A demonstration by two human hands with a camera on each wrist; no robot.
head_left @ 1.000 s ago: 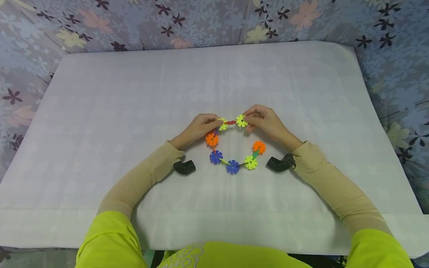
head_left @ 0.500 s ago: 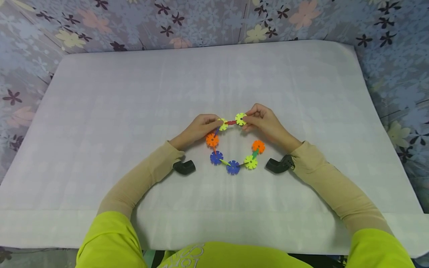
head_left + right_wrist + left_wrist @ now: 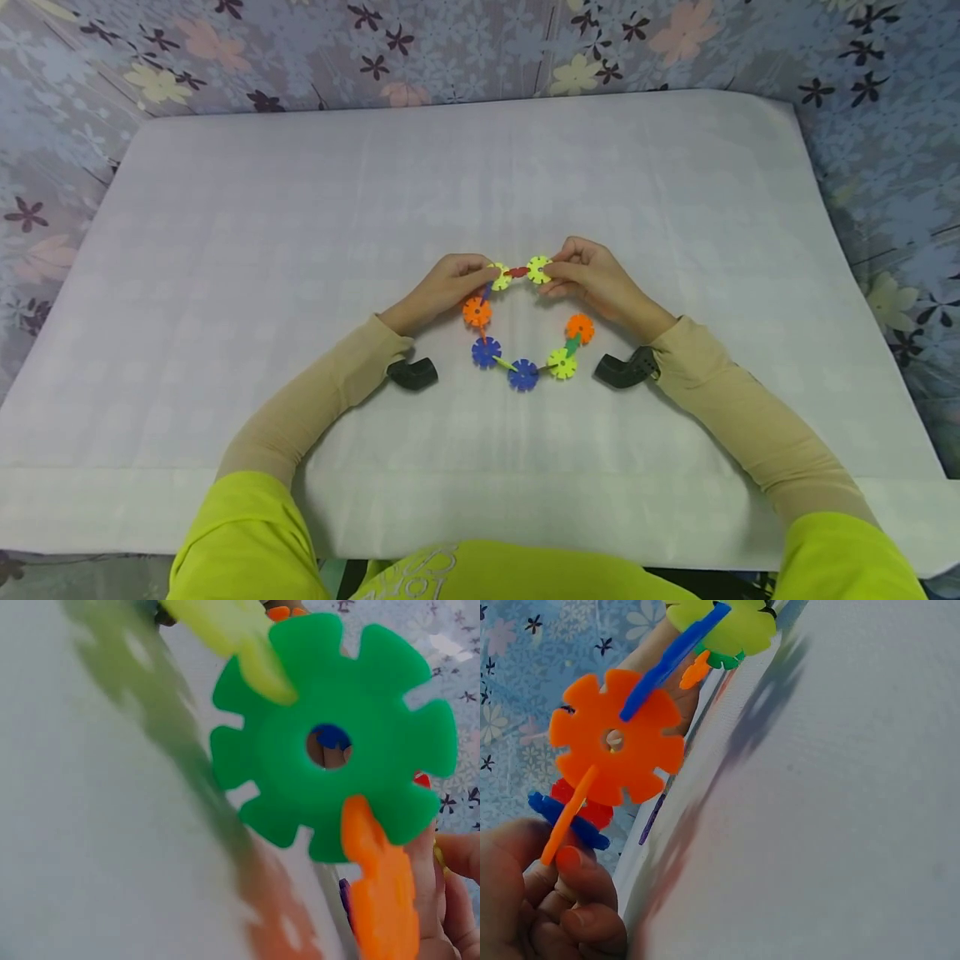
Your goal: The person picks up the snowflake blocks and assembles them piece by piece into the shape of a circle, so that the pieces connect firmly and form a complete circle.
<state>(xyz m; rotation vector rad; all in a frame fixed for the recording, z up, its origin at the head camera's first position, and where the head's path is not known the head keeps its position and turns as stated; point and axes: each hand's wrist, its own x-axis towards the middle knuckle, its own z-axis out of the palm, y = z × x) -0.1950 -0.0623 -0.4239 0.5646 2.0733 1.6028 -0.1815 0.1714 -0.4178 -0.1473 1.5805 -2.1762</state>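
Observation:
A loop-shaped chain of notched plastic discs lies in the middle of the head view, with a gap on its right side. My left hand [image 3: 453, 287] pinches a yellow disc [image 3: 501, 277] at the chain's upper left. The right hand [image 3: 596, 279] holds another yellow disc [image 3: 539, 268] between thumb and fingers. A red disc [image 3: 517, 272], seen edge-on, links those two. Down the left run an orange disc [image 3: 600, 772] and a blue disc [image 3: 486, 352]. At the free end, a green disc [image 3: 292, 750] joins an orange disc [image 3: 580, 329].
Under the chain is a table with a white cover [image 3: 300, 208]. Black curved wrist mounts [image 3: 412, 375] stick out below each sleeve cuff. Flowered fabric [image 3: 465, 50] hangs behind the table and along its sides.
Both hands keep hold of their yellow discs. The right hand's fingers and disc have shifted slightly, and the lower chain has slid a little to the right.

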